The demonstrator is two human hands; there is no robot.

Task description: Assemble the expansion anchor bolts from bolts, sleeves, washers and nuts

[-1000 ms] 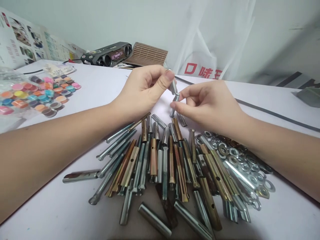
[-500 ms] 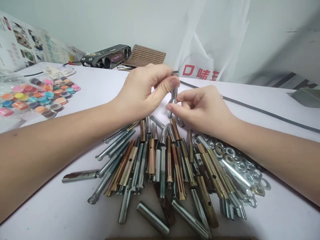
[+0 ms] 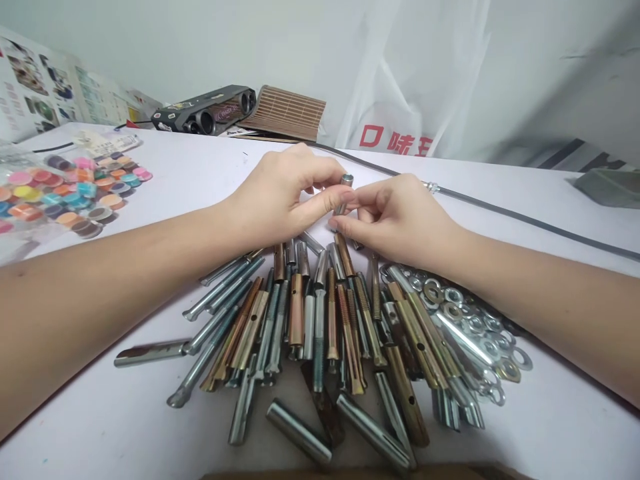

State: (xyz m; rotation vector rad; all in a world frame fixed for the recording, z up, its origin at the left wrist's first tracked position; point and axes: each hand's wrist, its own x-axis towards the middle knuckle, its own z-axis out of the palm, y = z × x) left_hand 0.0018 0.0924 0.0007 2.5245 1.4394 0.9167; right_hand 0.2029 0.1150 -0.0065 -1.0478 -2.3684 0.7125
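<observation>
Head view: silver sleeve point(image 3: 342, 203) held near the middle, just above the table point(image 3: 560, 427), tipped slightly, round end up; take it as clock centre. Left hand point(image 3: 283, 193) at 9 o'clock, thumb and fingers closed on its upper part; right hand point(image 3: 400, 213) between 3 and 4, fingertips closed round its lower end. Fingers cover most of it, so can't tell if a bolt sits inside. Handling, my guess: metal, stiff, light to moderate for its size, smooth and likely a bit slippery, not fragile; best pinched on the side wall, clear of the end. Heap of bolts point(image 3: 319, 333) and brass sleeves point(image 3: 297, 310) at 6 o'clock, packed close under the hands, so low moves could knock pieces. Loose silver tube point(image 3: 299, 430) farther out, also about 6. Washers point(image 3: 453, 310) at 4, partly behind the right forearm. Coloured discs point(image 3: 65, 193) at 9, well apart. Black device point(image 3: 205, 113) at 10, slatted mat point(image 3: 287, 113) near 11, plastic bag point(image 3: 395, 127) at 1, grey block point(image 3: 610, 187) at 3. Dark cord point(image 3: 525, 217) runs behind both hands from 11 to past 3; not blocking.
</observation>
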